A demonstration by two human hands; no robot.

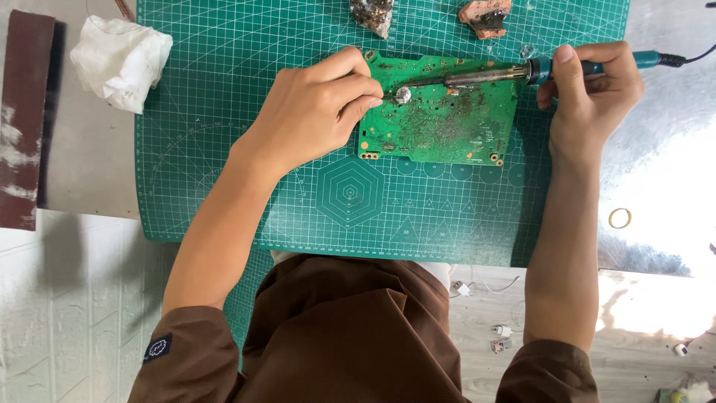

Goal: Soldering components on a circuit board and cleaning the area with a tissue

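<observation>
A green circuit board [447,127] lies on a green cutting mat [224,149]. My left hand [317,112] rests on the board's left edge, its fingertips pinching a small round silvery part [403,95] on the board. My right hand [593,89] grips a soldering iron [485,76] by its teal handle at the board's right. The iron's metal shaft lies across the board's top, and its tip reaches the silvery part.
A crumpled white tissue [119,60] sits at the mat's upper left beside a dark red block [22,119]. Two dirty lumps [373,15] [485,16] lie at the mat's far edge. A yellow ring [619,218] rests on the shiny metal surface at right. Small parts lie on the floor below.
</observation>
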